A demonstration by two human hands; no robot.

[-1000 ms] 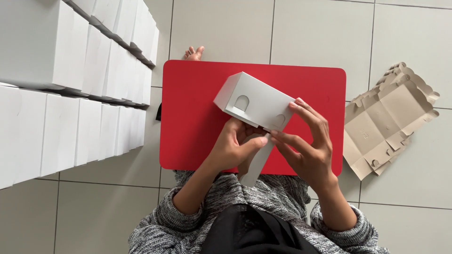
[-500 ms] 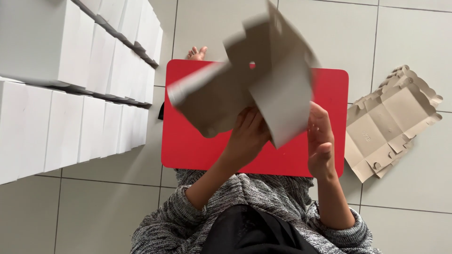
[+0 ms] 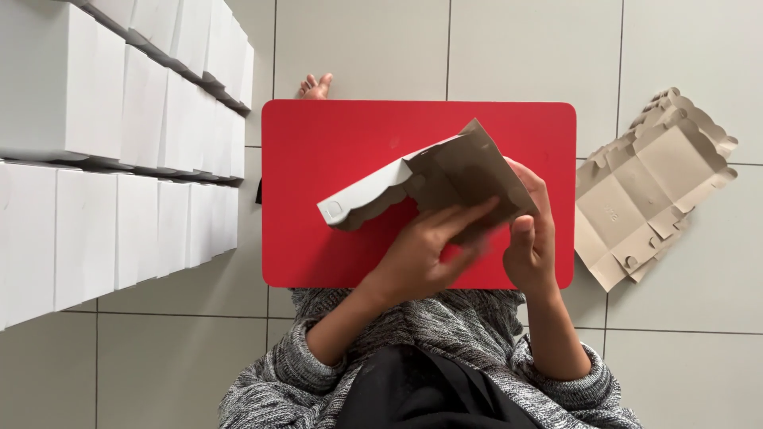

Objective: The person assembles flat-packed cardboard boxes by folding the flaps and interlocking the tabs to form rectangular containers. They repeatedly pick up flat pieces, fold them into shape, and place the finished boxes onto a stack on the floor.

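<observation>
I hold a flat cardboard box blank [image 3: 445,179], white outside and brown inside, tilted over the red table top [image 3: 334,143]. My left hand [image 3: 425,246] presses its fingers against the blank's brown underside from below. My right hand [image 3: 531,234] grips the blank's right edge, thumb pointing up. One scalloped flap with a white face sticks out to the left.
A stack of unfolded brown box blanks [image 3: 648,187] lies on the tiled floor to the right of the table. Rows of finished white boxes [image 3: 119,151] are piled at the left. A bare foot [image 3: 315,85] shows beyond the table's far edge.
A second ago I held a finished white box; it is gone from my hands. A flat blank was then raised high toward the camera and is now lowered over the table.
</observation>
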